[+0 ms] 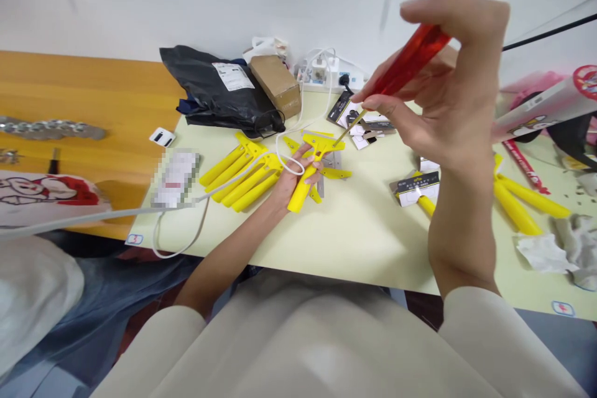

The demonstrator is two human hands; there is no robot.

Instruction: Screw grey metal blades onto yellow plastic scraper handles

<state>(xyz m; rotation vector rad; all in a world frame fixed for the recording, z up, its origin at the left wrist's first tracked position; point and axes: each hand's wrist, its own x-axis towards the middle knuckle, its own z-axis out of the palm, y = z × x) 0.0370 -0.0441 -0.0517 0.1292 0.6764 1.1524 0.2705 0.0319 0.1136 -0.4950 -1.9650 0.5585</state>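
My right hand (443, 87) is raised over the table, its fingers wrapped around the red handle of a screwdriver (413, 57). The screwdriver slants down to the left, and its tip meets the head of a yellow scraper handle (303, 191) near a screw at the right end. Around the neck of that handle my left hand (291, 180) is closed. More yellow handles (247, 171) lie side by side just left of it. Beneath and behind the held one are yellow head pieces (336, 173) and a grey metal plate, partly covered.
A black plastic parcel (212, 90), a cardboard box (277, 84) and a power strip (354, 76) stand along the wall. A white cable (224, 183) crosses near my left hand. Labelled cards (415, 188), yellow handles (527, 199) and crumpled paper (543, 254) lie right. Another person sits left.
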